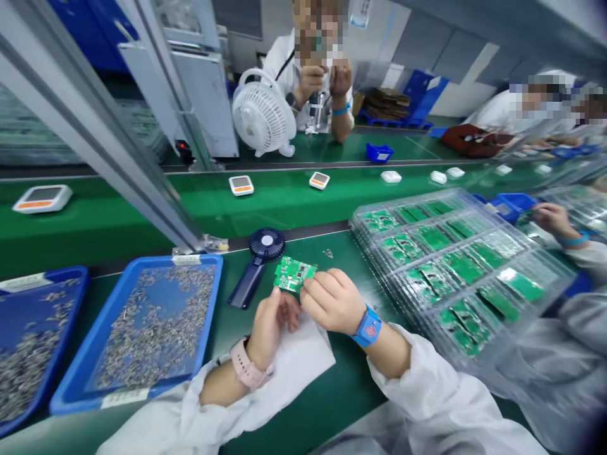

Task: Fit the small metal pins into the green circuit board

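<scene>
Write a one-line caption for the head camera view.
Left hand and right hand hold a green circuit board beside stacked clear trays of boards.

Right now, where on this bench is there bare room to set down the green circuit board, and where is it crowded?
Bare green mat shows between the navy handheld fan and the stacked clear trays, and below the right hand, beside the white paper. It is crowded left, at the blue tray of metal parts, and right, along the stacked clear trays.

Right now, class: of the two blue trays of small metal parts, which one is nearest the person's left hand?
The tray on the view's right, beside the left hand; the other tray lies farther left.
</scene>
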`<state>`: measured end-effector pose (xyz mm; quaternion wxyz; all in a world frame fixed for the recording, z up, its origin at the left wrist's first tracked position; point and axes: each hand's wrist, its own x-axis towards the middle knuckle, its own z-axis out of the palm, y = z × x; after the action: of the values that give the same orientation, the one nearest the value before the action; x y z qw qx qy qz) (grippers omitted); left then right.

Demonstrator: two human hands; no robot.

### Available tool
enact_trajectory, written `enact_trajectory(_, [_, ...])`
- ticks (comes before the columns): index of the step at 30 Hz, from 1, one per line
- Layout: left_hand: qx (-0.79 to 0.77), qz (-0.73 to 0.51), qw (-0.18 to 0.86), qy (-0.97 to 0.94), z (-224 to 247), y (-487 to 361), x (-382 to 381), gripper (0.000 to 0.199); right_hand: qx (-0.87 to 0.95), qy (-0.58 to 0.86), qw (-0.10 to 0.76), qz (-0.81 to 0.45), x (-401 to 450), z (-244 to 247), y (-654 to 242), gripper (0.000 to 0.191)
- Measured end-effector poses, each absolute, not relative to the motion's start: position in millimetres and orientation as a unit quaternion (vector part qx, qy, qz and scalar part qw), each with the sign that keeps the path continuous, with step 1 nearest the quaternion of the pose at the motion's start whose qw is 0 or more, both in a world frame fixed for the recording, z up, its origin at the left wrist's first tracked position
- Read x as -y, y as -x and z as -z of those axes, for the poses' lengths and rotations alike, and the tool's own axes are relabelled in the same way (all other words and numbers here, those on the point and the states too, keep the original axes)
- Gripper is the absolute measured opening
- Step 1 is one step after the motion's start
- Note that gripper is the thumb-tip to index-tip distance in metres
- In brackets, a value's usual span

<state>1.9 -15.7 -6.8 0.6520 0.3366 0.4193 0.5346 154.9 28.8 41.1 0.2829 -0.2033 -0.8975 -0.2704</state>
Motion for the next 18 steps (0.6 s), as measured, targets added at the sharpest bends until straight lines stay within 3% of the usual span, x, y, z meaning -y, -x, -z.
enact_trajectory(8, [-0.451, -0.531, 0.656, -0.291, 7.0, -2.6, 16.8, 0.058, 0.92, 0.194, 0.279, 0.196, -31.4, -36.5, -162.2, 0.01])
enact_trajectory(11, [-0.484, -0.502, 0.641, -0.321, 11.5, -1.7, 17.8, 0.05, 0.945, 0.171, 0.271, 0.069, -36.5, -37.5, -169.8, 0.01])
enact_trajectory(14, [-0.482, -0.446, 0.65, -0.383, 9.2, -0.2, 19.2, 0.052, 0.918, 0.201, 0.32, -0.123, -43.8, -45.4, -183.4, 0.03])
enact_trajectory(18, [-0.441, -0.346, 0.595, -0.576, -0.6, -0.9, 21.0, 0.05, 0.883, 0.269, 0.305, -0.233, -49.2, -57.9, -194.9, 0.017])
